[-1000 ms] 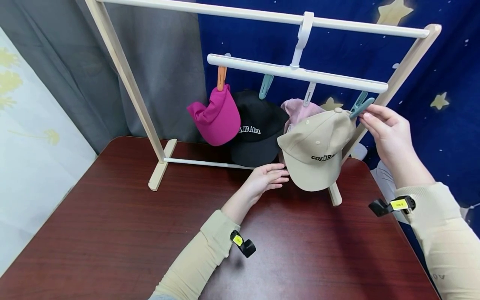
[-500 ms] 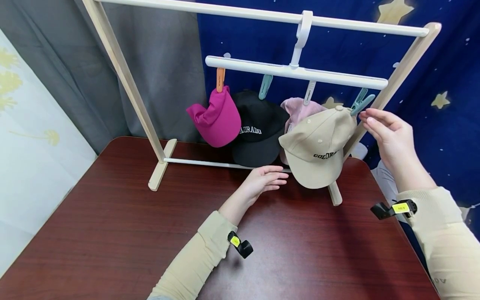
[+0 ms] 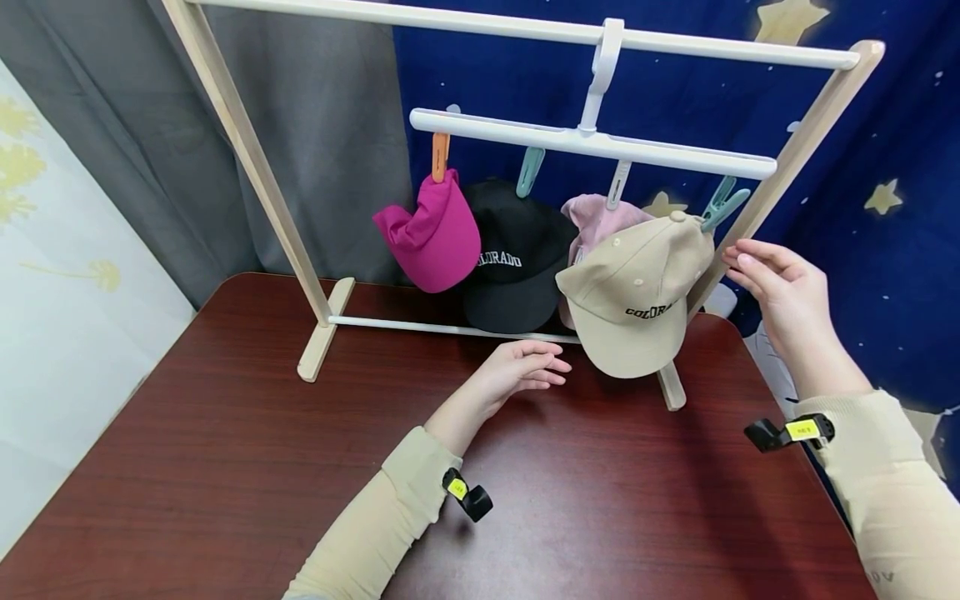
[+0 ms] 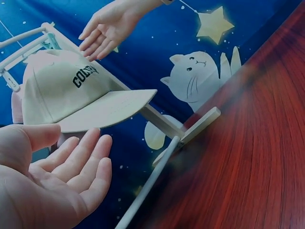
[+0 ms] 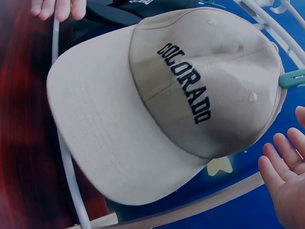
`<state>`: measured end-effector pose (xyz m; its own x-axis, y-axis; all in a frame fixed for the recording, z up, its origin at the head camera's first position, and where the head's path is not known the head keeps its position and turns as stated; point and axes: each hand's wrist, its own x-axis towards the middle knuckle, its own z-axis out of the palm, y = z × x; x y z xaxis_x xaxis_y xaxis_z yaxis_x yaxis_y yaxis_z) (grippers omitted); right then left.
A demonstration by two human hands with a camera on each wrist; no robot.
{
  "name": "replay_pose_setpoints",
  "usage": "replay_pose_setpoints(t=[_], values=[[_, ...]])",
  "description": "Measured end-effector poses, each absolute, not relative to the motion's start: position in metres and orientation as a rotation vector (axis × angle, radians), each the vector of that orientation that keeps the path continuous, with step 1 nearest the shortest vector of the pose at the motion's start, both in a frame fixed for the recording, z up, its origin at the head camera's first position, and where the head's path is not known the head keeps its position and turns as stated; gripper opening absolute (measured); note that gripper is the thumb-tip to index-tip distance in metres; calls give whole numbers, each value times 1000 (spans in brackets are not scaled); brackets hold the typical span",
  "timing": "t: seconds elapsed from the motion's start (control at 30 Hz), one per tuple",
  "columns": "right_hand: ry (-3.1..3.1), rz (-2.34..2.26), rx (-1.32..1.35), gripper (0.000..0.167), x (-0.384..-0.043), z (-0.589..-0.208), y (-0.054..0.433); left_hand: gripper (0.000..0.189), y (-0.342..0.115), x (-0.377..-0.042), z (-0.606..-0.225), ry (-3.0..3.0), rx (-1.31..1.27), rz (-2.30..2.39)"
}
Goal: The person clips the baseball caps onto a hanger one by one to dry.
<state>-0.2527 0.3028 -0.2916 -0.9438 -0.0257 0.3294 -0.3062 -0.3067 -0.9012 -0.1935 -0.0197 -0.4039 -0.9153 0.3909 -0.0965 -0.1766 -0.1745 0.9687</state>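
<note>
A beige baseball cap (image 3: 637,292) with dark COLORADO lettering hangs from a teal clothespin (image 3: 723,205) at the right end of a white hanger bar (image 3: 540,136). My right hand (image 3: 787,304) is just right of the cap, fingers loosely extended and holding nothing. Below and left of the cap's brim, my left hand (image 3: 517,375) is relaxed, its palm bare in the left wrist view. Further left hang a pink cap (image 3: 596,221), partly hidden by the beige one, a black cap (image 3: 517,250) and a magenta cap (image 3: 435,237), each under its own clothespin.
A wooden rack with a white top rail (image 3: 465,22) stands on the dark red-brown table (image 3: 225,467). Its lower rod (image 3: 405,326) runs behind my left hand. A grey curtain (image 3: 322,142) and a blue star-patterned cloth (image 3: 885,275) form the backdrop.
My right hand has come off the teal clothespin and moved down beside the beige cap. My left hand has drawn slightly down and left, away from the brim.
</note>
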Motion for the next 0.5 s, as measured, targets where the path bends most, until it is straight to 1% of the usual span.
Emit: replay_pose_setpoints(t=[0.23,0.37,0.5], values=[[-1701,2385,402,22,-251,-301,309,30,-34,-192,-404,1771,264,2125],[-1673,2397,397,18,-249,-306,314,27,-45,-190,-401,1795,234,2130],[-1699,2375,369,17,-247,-310,320,25,-57,-190,-398,1855,191,2107]])
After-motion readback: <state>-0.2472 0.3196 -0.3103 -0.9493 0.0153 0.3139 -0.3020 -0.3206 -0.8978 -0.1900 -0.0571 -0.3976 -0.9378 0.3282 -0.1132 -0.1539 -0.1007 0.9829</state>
